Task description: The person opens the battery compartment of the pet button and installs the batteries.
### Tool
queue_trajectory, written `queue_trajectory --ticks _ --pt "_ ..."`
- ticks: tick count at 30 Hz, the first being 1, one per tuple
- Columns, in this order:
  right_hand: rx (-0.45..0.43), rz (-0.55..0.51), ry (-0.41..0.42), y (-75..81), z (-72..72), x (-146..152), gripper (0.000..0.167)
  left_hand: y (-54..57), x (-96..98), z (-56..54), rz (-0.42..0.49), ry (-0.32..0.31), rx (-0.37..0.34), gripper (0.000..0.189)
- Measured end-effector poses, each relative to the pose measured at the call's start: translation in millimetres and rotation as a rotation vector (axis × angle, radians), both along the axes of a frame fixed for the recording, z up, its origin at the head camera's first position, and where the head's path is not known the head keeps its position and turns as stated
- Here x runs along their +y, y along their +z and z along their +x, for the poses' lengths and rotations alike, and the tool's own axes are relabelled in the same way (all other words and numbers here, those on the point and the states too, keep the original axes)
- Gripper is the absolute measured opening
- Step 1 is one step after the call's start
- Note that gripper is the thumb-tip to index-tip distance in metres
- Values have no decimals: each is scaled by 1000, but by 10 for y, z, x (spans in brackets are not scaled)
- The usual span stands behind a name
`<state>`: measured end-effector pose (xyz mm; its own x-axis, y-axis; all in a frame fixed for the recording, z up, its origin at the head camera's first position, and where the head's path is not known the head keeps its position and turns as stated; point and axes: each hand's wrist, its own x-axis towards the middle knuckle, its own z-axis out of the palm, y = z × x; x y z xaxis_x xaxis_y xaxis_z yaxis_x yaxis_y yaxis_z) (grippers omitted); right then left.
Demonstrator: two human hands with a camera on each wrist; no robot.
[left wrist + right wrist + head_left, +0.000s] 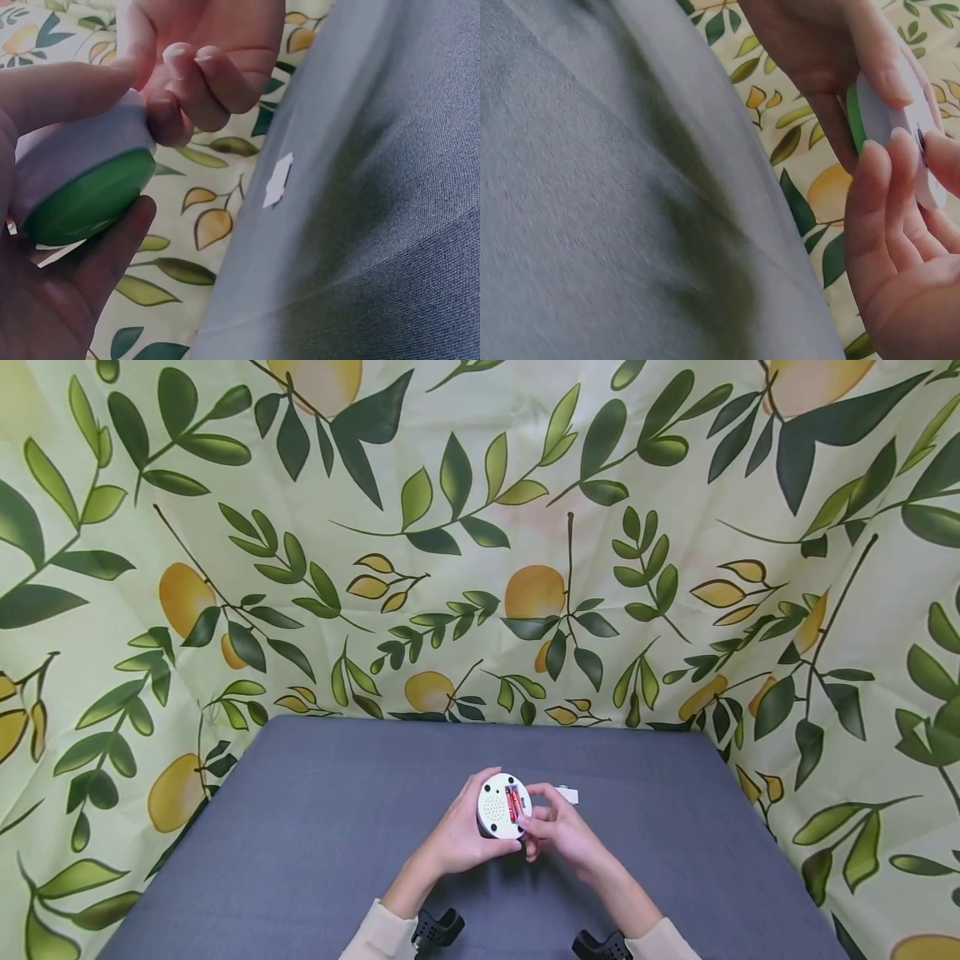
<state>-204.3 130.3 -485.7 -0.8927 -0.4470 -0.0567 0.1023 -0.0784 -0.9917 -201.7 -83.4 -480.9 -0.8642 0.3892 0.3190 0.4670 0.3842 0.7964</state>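
Cream cloth printed with green leaves and orange-yellow fruit [450,552] hangs behind and on both sides of a table covered in grey-blue fabric [315,827]. Over the table, between the two hands, is a round white device with a glossy green far side [94,199], its white face turned toward the head camera. Set in that face is an uncovered rectangular battery compartment holding red cylindrical batteries [513,804] laid side by side; their exact number is hard to make out. Dotted holes and dark round feet mark the face around it. The left hand [461,835] grips the device by its rim, fingers behind and thumb along the lower edge. The right hand [558,835] has its fingers curled at the opposite rim, pinching there, with the thumb on the face by the batteries' lower end. Just beyond the right hand, a small flat white piece [567,795] lies on the table.
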Motion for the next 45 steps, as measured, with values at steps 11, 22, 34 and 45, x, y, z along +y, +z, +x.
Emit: queue_trajectory --ticks 11,22,34,45 --pt "-44 -52 -149 -27 34 -158 43 -13 7 -6 14 2 -1 100" --pt "65 138 -78 65 -6 -14 42 5 -4 -30 8 14 -12 100" --pt "171 282 -65 157 -117 157 30 22 -33 -28 14 18 -19 101" --pt "320 469 -198 81 -311 339 21 27 -38 -24 6 31 -11 101"
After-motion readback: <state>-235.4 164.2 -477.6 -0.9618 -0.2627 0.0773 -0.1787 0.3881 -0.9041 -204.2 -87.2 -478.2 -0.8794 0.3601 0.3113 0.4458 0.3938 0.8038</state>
